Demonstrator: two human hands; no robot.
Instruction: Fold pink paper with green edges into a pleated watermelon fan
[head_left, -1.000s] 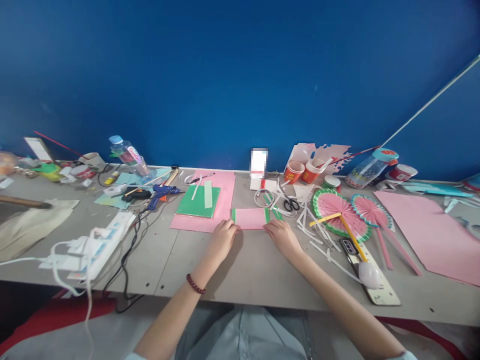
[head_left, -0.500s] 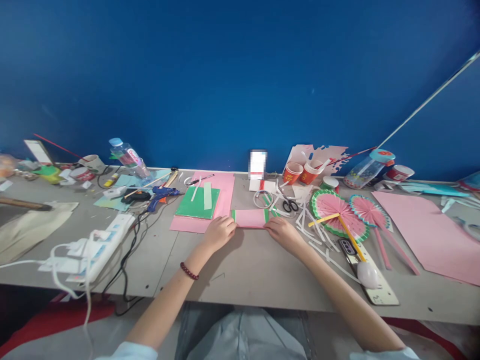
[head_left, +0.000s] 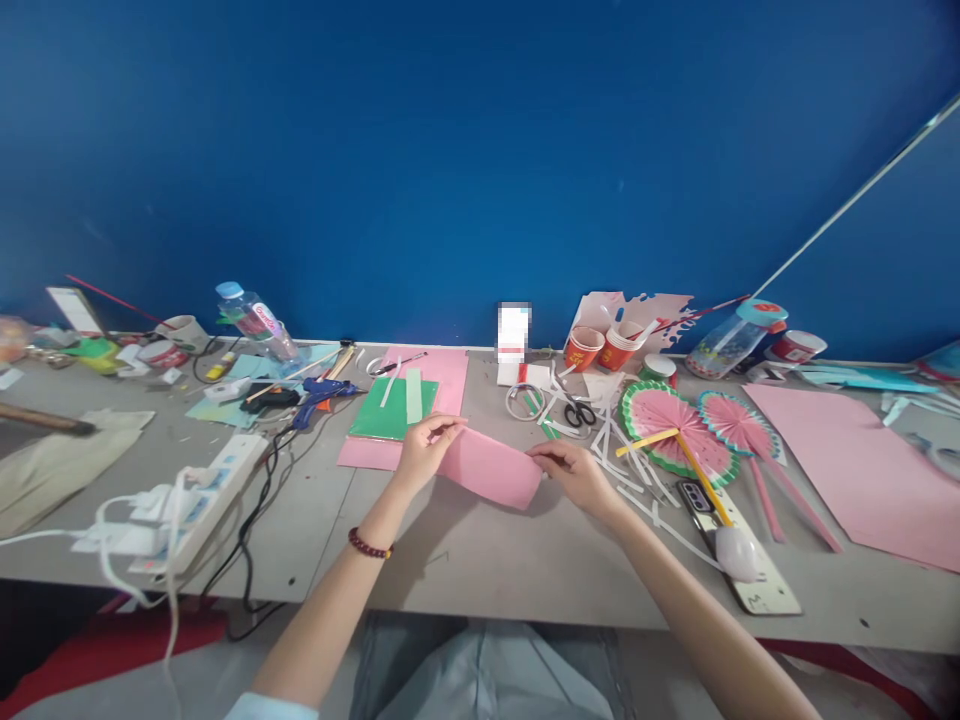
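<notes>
"Head view: where is the small pink paper [head_left: 491, 468]?"

"It is in front and to the right of the green pack [head_left: 371, 412], held tilted. The left hand [head_left: 426, 450] pinches 1 upper corner, and the right hand [head_left: 576, 476] pinches the other, fingertips closed on it."

"Is it touching the table [head_left: 472, 585]?"

"From this angle, I cannot surely tell."

The one head-worn camera looks forward and down, close over a flat grey bench [head_left: 525, 580] towards a smooth blue wall [head_left: 480, 180], the view's corners seemingly blurred.
</notes>
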